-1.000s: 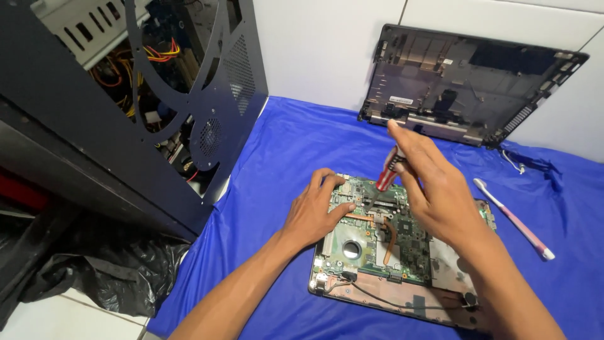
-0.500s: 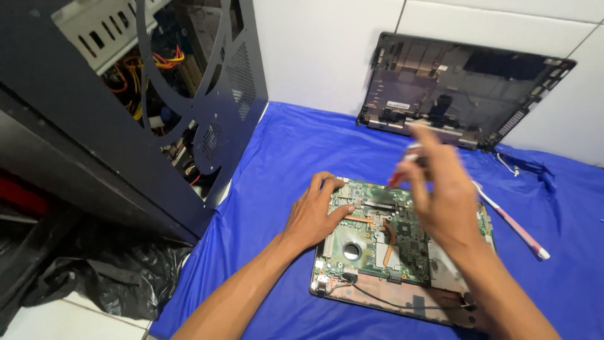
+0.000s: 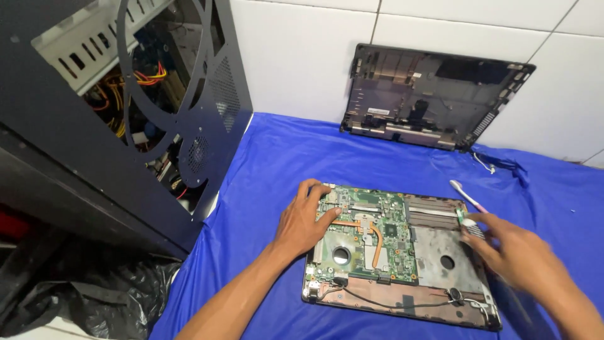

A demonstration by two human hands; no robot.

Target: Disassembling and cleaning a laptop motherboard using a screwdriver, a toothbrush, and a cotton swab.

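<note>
— Pressing flat, the left hand [image 3: 303, 221] steadies the circuit board [image 3: 368, 234], mid-cloth.
— Right hand [image 3: 513, 255], fingers loosely spread, touches its right edge. Looks stiff, fragile; grip the edges only.

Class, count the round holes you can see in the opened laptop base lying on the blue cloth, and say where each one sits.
2. One round hole is in the green circuit board near the left hand; the other is in the grey plate beside the right hand. The hands may hide others.
</note>
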